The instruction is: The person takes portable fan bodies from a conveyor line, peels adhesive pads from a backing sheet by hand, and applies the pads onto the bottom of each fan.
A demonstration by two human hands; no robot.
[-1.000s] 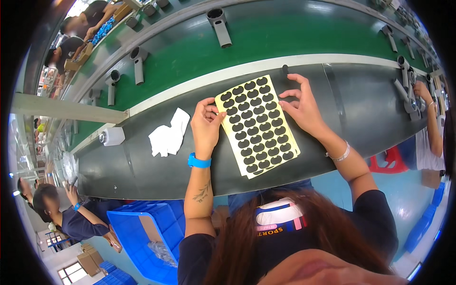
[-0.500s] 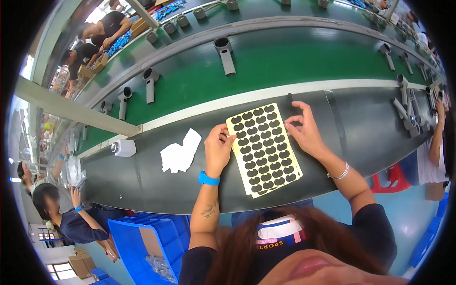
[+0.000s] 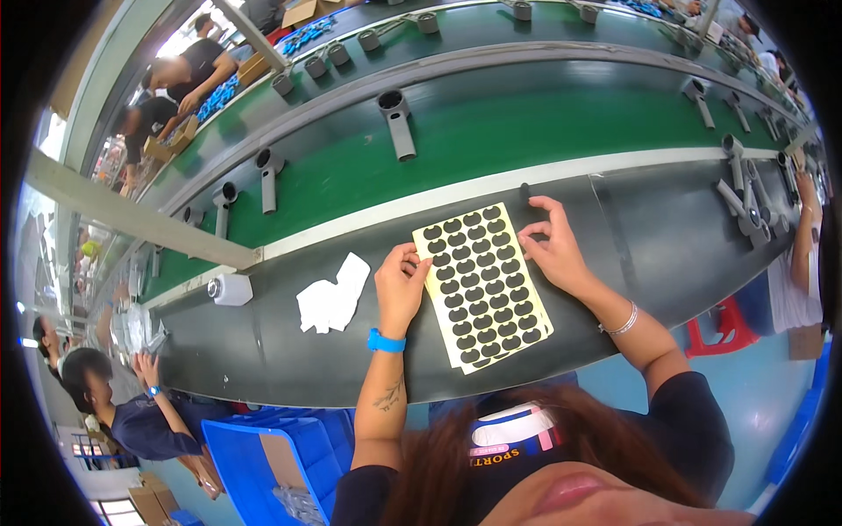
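A pale yellow sheet of black rounded stickers (image 3: 481,286) lies on the dark worktop, with the edge of another sheet showing beneath it. My left hand (image 3: 401,282) grips its upper left edge, thumb on top and fingers curled. At the upper right edge is my right hand (image 3: 554,250), its index finger arched away and its thumb and another fingertip close together. Whether a sticker or the sheet's edge sits between those tips is too small to tell. Crumpled white paper (image 3: 333,296) rests left of my left hand. A small black piece (image 3: 524,189) stands beyond my right fingers.
Grey tubular parts with round heads (image 3: 397,124) lie on the green conveyor (image 3: 491,123) ahead. More grey parts (image 3: 750,206) are piled at the worktop's right end. A white bottle (image 3: 231,290) stands at left, blue crates (image 3: 263,456) below. A co-worker (image 3: 132,399) works at left.
The view has tilted slightly, so most things appear lower. The grey parts on the conveyor have shifted a little left. Both my hands remain at the sheet's edges.
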